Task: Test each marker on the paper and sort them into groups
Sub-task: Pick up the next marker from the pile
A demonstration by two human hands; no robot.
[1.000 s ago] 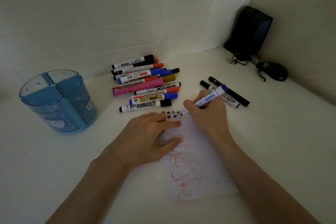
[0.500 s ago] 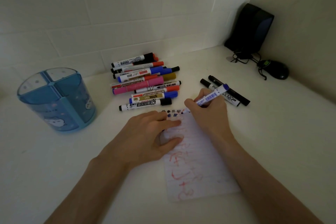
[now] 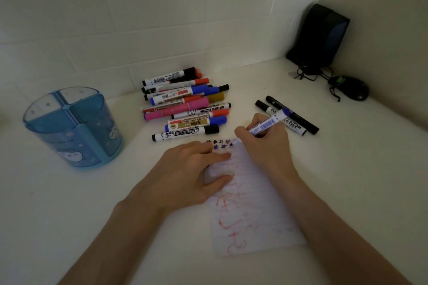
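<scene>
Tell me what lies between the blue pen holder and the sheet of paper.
Head view: bare tabletop runs from the blue pen holder to the left hand, which rests flat on the left edge of the paper.

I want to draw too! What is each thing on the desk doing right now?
right hand: grips the blue marker.
blue marker: tilted, tip on the paper, at its top edge.
left hand: presses the paper flat.
paper: lying flat, red and blue scribbles.
marker pile: lying capped beside the paper.
pen holder: upright.
</scene>
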